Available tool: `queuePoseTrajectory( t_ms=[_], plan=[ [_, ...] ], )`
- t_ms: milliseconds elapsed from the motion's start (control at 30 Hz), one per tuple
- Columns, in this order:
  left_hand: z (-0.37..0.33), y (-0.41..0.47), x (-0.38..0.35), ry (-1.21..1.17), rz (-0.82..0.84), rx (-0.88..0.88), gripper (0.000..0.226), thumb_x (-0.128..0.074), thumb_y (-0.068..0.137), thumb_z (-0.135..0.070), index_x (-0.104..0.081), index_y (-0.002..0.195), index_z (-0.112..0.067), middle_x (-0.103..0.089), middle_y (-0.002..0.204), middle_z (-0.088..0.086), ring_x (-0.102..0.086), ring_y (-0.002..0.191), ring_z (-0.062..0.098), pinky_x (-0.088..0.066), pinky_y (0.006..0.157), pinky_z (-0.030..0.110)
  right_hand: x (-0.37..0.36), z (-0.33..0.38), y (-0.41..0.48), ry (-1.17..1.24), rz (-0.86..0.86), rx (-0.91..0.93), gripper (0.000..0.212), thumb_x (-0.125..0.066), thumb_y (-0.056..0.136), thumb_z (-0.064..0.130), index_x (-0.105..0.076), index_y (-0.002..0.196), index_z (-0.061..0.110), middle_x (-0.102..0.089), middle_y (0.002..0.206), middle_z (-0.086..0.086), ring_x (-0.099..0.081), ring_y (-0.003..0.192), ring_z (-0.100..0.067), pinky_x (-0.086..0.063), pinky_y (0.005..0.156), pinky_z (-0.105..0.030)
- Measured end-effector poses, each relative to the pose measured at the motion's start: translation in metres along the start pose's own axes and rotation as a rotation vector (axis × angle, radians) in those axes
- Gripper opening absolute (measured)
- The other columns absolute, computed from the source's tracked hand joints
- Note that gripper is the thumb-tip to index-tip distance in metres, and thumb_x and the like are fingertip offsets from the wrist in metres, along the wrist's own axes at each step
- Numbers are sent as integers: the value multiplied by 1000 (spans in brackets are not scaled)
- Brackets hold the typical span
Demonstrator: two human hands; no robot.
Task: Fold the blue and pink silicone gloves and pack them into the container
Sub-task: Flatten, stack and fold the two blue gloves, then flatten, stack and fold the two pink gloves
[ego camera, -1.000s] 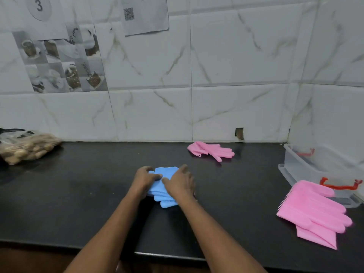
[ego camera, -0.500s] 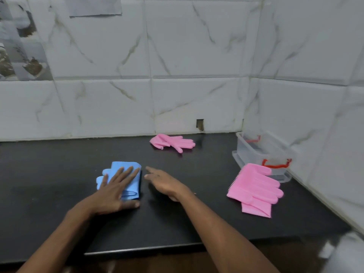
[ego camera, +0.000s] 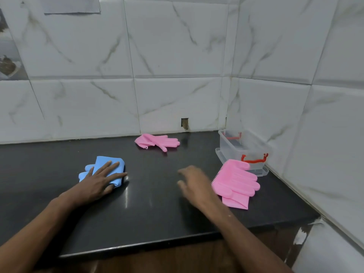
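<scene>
Presently, item by item:

Blue glove point(ego camera: 102, 170): folded, on the dark counter point(ego camera: 157, 203) at 9 o'clock of centre. It is pressed flat by the left hand point(ego camera: 98, 184), fingers straight and spread, nothing gripped.

Right hand point(ego camera: 194, 182): blurred, loosely spread above the counter, nothing held; the near pink glove point(ego camera: 235, 183) lies just beside it at 3 o'clock.

Near pink glove: apparently doubled over, fingers toward 1 o'clock, tips close against the container point(ego camera: 244, 150); contact cannot be told.

Far pink glove point(ego camera: 156, 141): by the wall at 12 o'clock, loosely bunched, not yet folded.

Container: clear, red handles, open, seated on what looks like its lid, in the corner at 2 o'clock.

Step in hand, as judged: the near pink glove is to be taken up. Silicone springs back, so the fold is best kept pinched through both layers. The blue fold should be held down until it is gripped. The container may slide when loaded and is best steadied.
</scene>
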State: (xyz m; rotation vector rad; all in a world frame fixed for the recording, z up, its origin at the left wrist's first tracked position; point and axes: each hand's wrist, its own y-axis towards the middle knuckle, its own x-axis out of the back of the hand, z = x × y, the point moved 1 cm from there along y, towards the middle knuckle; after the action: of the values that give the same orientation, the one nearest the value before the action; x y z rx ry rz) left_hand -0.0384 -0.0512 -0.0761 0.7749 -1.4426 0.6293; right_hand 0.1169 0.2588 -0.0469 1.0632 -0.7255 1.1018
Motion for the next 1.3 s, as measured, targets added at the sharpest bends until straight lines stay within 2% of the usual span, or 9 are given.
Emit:
queuePoseTrajectory(
  t_ms=[133,300,467,600,667,833,1067,1200,1300],
  plan=[
    [2,-16,2,-116,24,-58,66,-35,85,-62,-12,147,-57,7,160,-20,19,147,6,10,118,52,45,-40,-21,-371,-155,-267,24,-58,89,36,-63,107,19,-62,109,-8,-57,98,-26,-44,66,-32],
    [5,-23,7,38,15,14,77,-40,86,-18,-6,151,-44,10,160,-14,16,149,20,6,117,60,56,-83,-41,-217,120,-230,61,-62,87,41,-41,144,32,-46,133,-7,-44,121,-23,-41,98,-35],
    [-3,-25,7,115,17,71,83,-30,89,5,8,149,-37,11,162,-10,18,148,17,4,119,58,46,-81,-48,-257,81,-204,47,-56,94,35,-50,140,35,-53,134,-1,-47,119,-19,-42,98,-32],
    [-20,-26,22,78,109,91,89,-48,85,-16,7,150,-41,20,158,-12,23,147,19,16,114,58,44,-77,-30,-242,5,-372,39,-54,92,14,-58,129,25,-60,120,-6,-56,110,-24,-47,94,-33],
    [-42,-22,32,-43,35,54,87,-51,83,-26,0,152,-40,15,159,-10,21,148,18,18,115,54,56,-76,-23,-160,-56,-331,30,-54,90,8,-61,113,27,-61,112,-3,-59,106,-26,-49,90,-34],
    [-127,14,46,-451,-193,-97,66,-60,91,-47,-34,149,-29,-31,157,-7,-27,144,8,-19,117,28,101,-64,10,-73,-152,-130,33,-51,89,-4,-73,104,15,-69,110,-8,-61,93,-21,-46,83,-29],
    [-222,74,39,-1340,20,44,98,-65,69,-76,-42,144,-16,-49,146,2,-49,131,16,-33,115,46,154,-47,39,725,-211,-31,33,-45,91,-5,-69,77,12,-68,89,-5,-65,85,-25,-57,76,-38],
    [-231,86,47,-1609,-7,-114,62,-79,75,-42,-59,129,-20,-66,128,4,-61,119,25,-43,106,53,147,-50,43,1160,-150,-76,23,-54,91,-7,-68,82,8,-64,98,-18,-53,88,-30,-46,72,-42],
    [-231,85,64,-1642,-68,-172,55,-80,77,-28,-62,127,-16,-68,125,9,-63,116,29,-48,102,49,137,-54,44,1281,-148,-107,24,-51,92,-9,-66,83,7,-67,107,-27,-56,93,-34,-43,69,-36]
  ],
)
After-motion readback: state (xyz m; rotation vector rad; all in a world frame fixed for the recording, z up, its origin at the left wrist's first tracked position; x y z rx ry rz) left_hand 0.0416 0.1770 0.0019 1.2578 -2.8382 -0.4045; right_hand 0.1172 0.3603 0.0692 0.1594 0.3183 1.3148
